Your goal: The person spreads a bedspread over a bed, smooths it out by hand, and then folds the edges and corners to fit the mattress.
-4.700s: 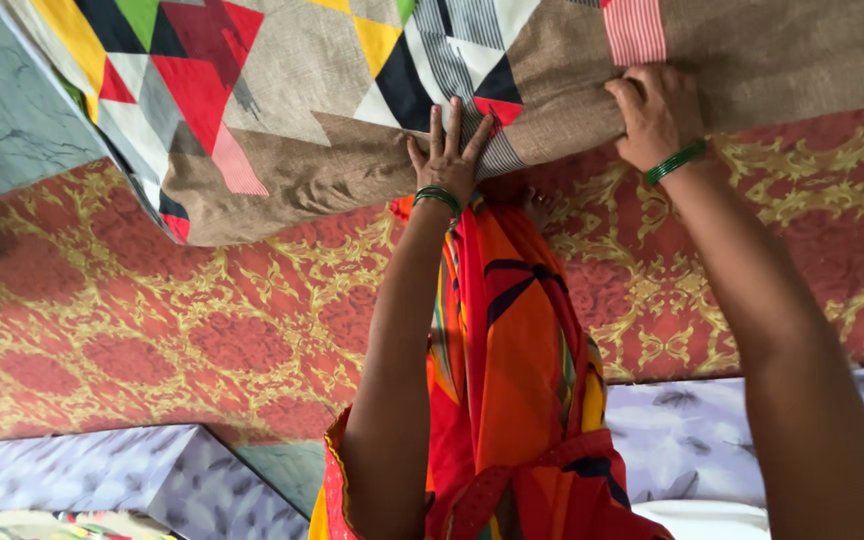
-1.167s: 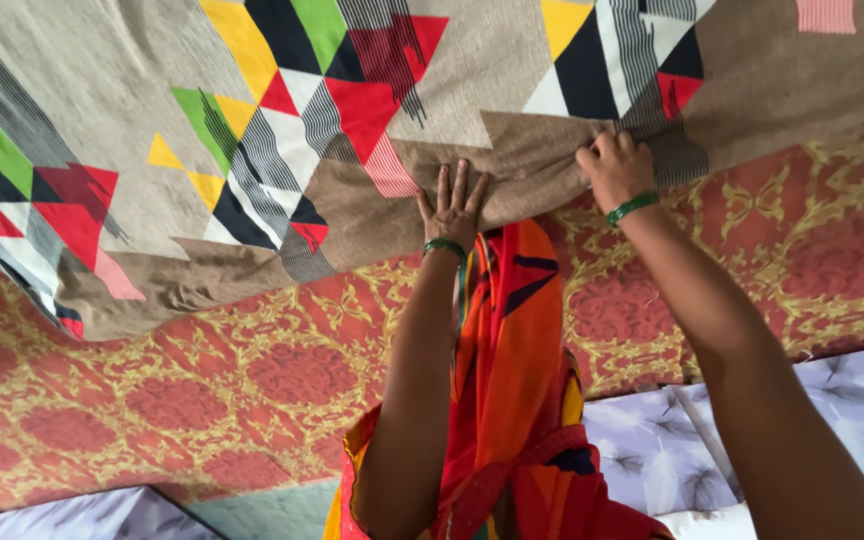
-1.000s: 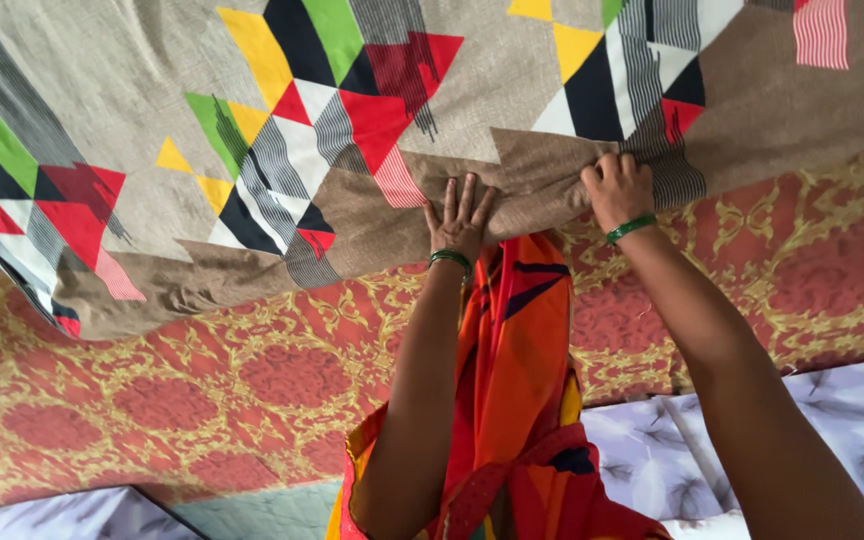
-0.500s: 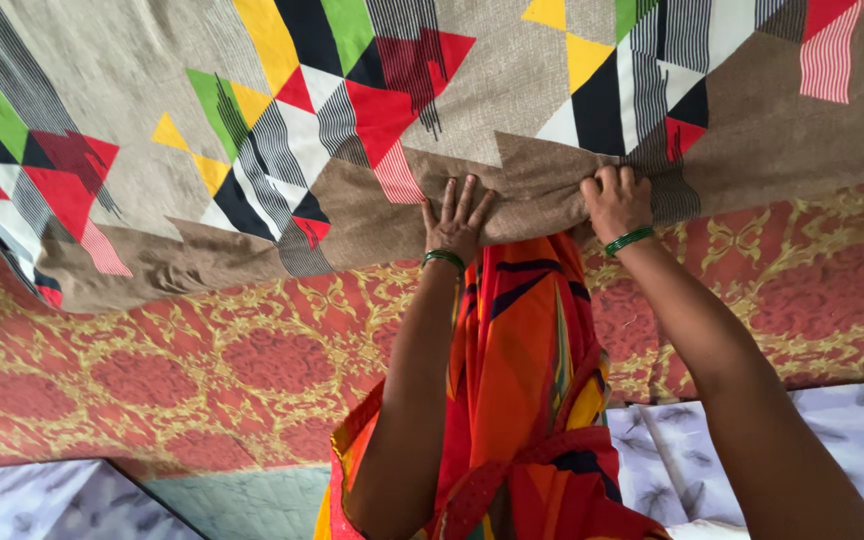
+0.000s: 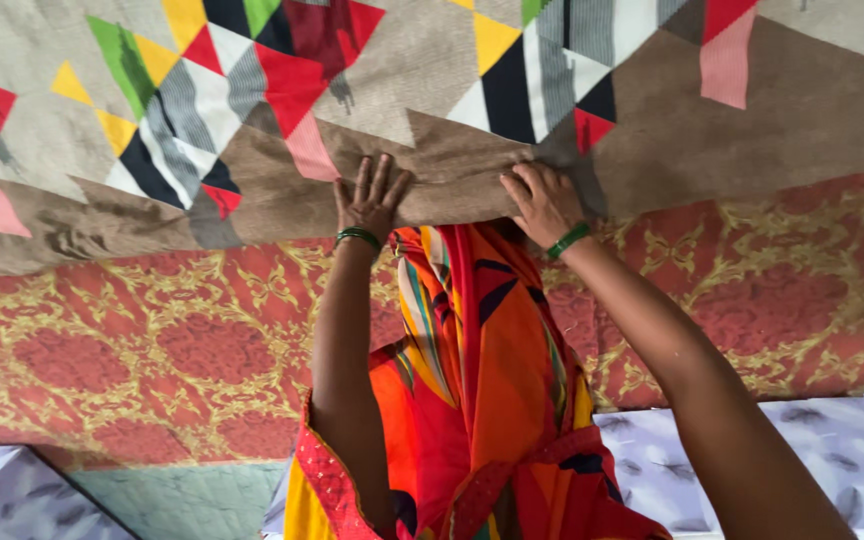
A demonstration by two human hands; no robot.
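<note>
Brown geometric-print cotton bedsheet: soft, floppy, I reckon. Left hand flat, fingers splayed; right hand pinching hem at red patterned mattress edge.

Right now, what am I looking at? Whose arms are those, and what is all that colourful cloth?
There is no machine here. The picture comes from a small camera worn on a person's head, looking down, so the two bare arms reaching forward are that person's own. Each wrist wears green bangles.

The left hand lies flat, fingers spread, on the edge of a brown bedsheet printed with red, yellow, green and black triangles. The right hand has its fingers curled over the same edge, in a grip on the cloth.

Under the sheet lies a red covering with a gold leafy pattern. The bright orange and red cloth between the arms is the person's own clothing. Along the bottom sits pale purple-grey fabric with a feathery print.
</note>
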